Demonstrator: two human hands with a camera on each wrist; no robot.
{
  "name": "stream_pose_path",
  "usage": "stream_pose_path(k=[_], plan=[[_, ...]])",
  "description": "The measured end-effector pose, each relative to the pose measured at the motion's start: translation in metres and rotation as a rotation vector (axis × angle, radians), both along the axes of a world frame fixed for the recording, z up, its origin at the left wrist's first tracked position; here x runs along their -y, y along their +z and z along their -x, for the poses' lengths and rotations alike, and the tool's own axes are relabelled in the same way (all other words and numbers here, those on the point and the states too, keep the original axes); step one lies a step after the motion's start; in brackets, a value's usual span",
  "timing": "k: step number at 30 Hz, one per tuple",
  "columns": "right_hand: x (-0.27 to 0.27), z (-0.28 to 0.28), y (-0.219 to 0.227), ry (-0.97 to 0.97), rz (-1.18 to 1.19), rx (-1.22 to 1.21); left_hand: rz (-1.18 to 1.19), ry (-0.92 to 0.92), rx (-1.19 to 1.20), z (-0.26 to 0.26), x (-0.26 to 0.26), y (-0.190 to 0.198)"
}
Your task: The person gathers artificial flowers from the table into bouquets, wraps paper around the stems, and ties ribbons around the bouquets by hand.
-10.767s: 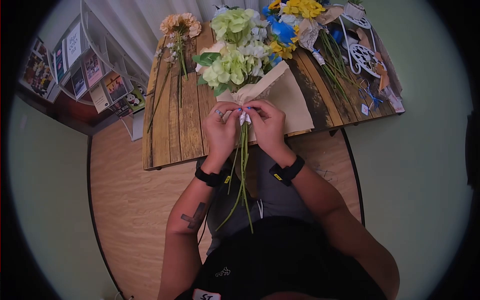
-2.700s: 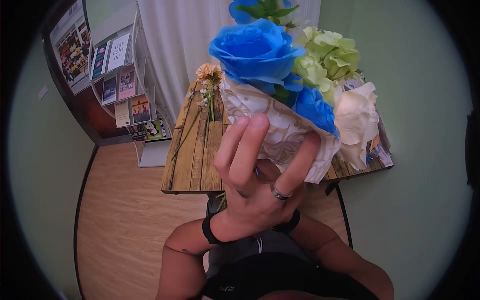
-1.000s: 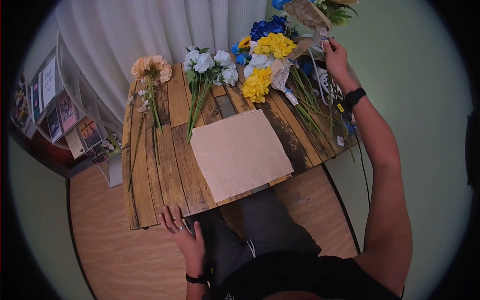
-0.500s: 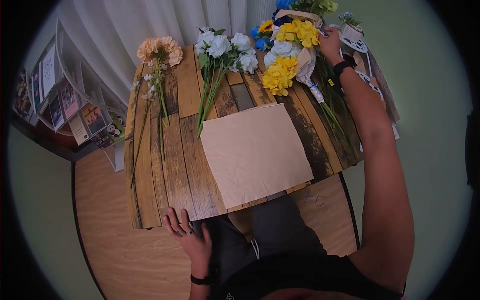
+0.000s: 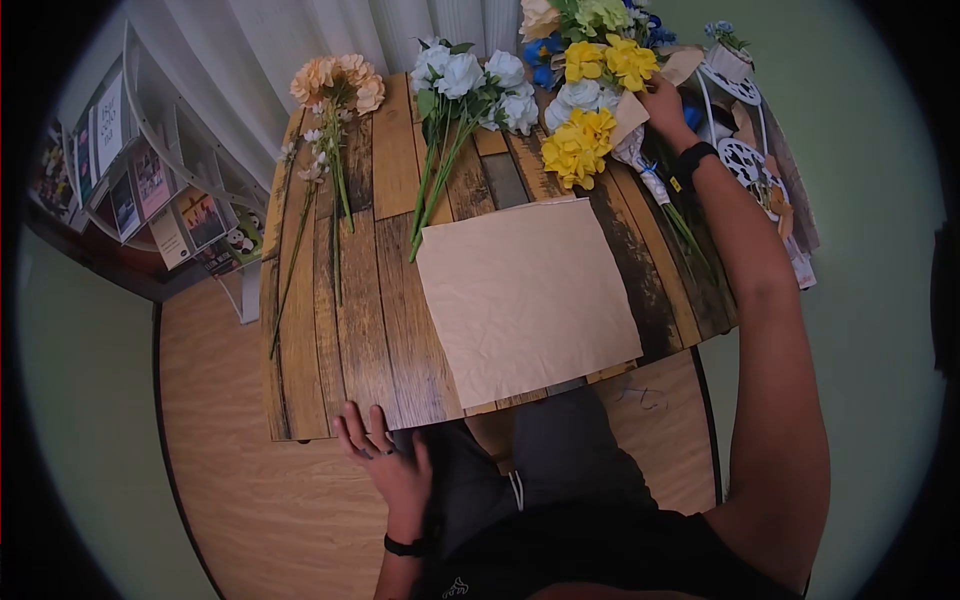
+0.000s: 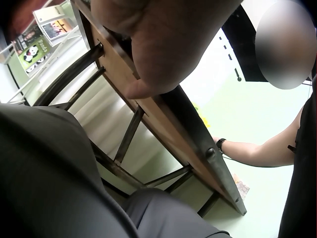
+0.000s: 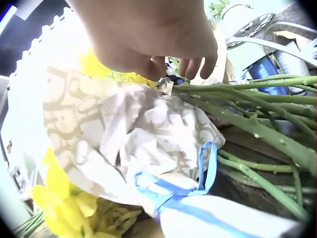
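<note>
At the back right of the table my right hand curls its fingers and thumb at the neck of a paper-wrapped bouquet with green hydrangea, blue and cream blooms. In the right wrist view, its green stems run off to the right from under the fingers; the grip is partly hidden. Just in front lies a second wrapped bouquet with yellow and white flowers, its patterned paper tied by a blue ribbon. My left hand rests fingers on the table's front edge, thumb apart, holding nothing.
A brown paper sheet lies flat at the front of the wooden table. Behind it are white roses; peach flowers lie left. A white metal stand is at the right end, a magazine rack beyond the left.
The bouquet held in both hands earlier has gone to the back right with my right hand and now lies lower, behind the yellow one. My left hand has stayed at the table edge lately.
</note>
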State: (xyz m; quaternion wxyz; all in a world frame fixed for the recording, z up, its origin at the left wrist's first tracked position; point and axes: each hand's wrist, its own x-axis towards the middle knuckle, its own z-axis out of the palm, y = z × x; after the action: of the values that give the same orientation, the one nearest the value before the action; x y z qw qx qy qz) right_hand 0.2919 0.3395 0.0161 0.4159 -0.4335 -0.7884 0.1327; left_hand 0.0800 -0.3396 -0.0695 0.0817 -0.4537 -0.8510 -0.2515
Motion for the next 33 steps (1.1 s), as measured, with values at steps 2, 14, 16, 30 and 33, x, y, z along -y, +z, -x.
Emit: stream_pose_path(k=[2, 14, 16, 30, 33], plan=[[0.015, -0.009, -0.002, -0.056, -0.106, -0.101, -0.016, -0.013, 0.007, 0.001, 0.001, 0.001], [0.355, -0.058, -0.021, 0.34, 0.212, 0.091, 0.047, -0.032, 0.056, -0.006, 0.002, 0.022], [0.383, -0.056, -0.034, 0.308, 0.112, 0.112, 0.049, -0.121, 0.054, -0.012, -0.01, 0.036], [0.408, -0.055, -0.049, 0.261, 0.071, -0.108, -0.001, -0.306, 0.108, -0.035, -0.043, 0.044], [0.405, -0.058, -0.052, 0.266, 0.122, -0.12, -0.013, -0.333, 0.12, -0.032, -0.043, 0.044]])
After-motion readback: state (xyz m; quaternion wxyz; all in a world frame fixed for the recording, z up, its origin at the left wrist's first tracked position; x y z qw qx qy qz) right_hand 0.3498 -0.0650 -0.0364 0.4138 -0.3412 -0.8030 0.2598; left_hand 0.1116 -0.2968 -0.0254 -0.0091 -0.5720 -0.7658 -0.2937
